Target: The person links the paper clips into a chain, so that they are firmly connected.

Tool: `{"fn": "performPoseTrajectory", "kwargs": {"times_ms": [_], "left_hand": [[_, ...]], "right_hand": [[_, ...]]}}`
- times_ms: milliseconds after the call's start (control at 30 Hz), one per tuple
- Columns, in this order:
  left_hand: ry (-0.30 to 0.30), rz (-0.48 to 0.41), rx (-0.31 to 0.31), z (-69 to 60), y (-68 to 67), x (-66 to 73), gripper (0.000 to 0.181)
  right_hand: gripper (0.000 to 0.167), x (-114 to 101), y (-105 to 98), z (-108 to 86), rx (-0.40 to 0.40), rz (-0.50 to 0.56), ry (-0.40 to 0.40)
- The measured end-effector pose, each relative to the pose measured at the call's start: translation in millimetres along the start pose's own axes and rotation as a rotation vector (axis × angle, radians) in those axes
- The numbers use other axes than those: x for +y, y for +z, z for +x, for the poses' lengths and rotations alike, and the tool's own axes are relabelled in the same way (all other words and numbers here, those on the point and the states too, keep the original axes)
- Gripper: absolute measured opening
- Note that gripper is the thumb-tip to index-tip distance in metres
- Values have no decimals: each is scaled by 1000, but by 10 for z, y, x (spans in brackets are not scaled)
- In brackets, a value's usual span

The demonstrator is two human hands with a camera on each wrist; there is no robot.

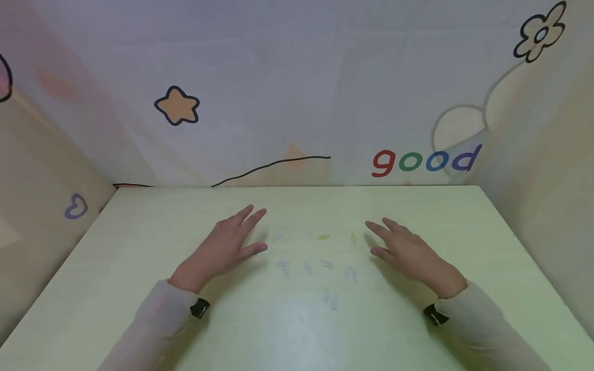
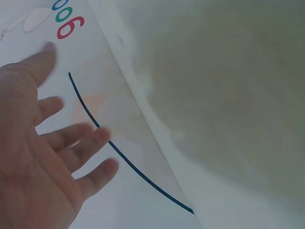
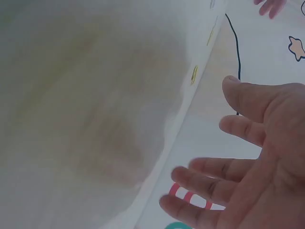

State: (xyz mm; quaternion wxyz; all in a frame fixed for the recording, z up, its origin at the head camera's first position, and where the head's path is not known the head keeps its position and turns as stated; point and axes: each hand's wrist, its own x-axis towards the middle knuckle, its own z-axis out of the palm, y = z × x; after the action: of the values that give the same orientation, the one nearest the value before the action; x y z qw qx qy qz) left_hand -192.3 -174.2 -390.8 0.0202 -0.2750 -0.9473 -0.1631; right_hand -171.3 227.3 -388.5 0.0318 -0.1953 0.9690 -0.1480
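Several small paper clips lie scattered on the table between the two hands. Two are yellow, one a yellow paper clip point(image 1: 323, 237) lying nearly flat across and the other an upright-lying yellow paper clip point(image 1: 353, 239) nearest the right hand. The others are pale bluish, such as one pale paper clip point(image 1: 327, 264), and look faint against the tabletop. My left hand point(image 1: 223, 245) is held over the table left of the clips, fingers spread and holding nothing. On the other side my right hand point(image 1: 410, 252) hovers likewise, its fingers relaxed and apart in the right wrist view.
The pale table point(image 1: 297, 340) reaches back to a printed cloth backdrop point(image 1: 297, 93) with a star, a flower and the word "good". Cloth sides stand left and right. A dark strap point(image 1: 200, 308) sits at the left wrist, another dark strap point(image 1: 436, 314) at the right.
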Motion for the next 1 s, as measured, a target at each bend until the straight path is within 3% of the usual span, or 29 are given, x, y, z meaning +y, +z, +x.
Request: {"fn": "performPoseTrajectory", "kwargs": {"times_ms": [200, 400, 600, 1000], "left_hand": [[25, -106, -91, 312, 24, 33, 46], [59, -146, -182, 573, 162, 72, 43], [56, -118, -210, 636, 227, 86, 41], [6, -271, -240, 722, 304, 9, 47]], "right_hand": [[52, -40, 16, 286, -60, 74, 6], [50, -65, 19, 490, -101, 91, 50], [48, -49, 35, 565, -128, 134, 100], [54, 48, 56, 626, -147, 218, 127]]}}
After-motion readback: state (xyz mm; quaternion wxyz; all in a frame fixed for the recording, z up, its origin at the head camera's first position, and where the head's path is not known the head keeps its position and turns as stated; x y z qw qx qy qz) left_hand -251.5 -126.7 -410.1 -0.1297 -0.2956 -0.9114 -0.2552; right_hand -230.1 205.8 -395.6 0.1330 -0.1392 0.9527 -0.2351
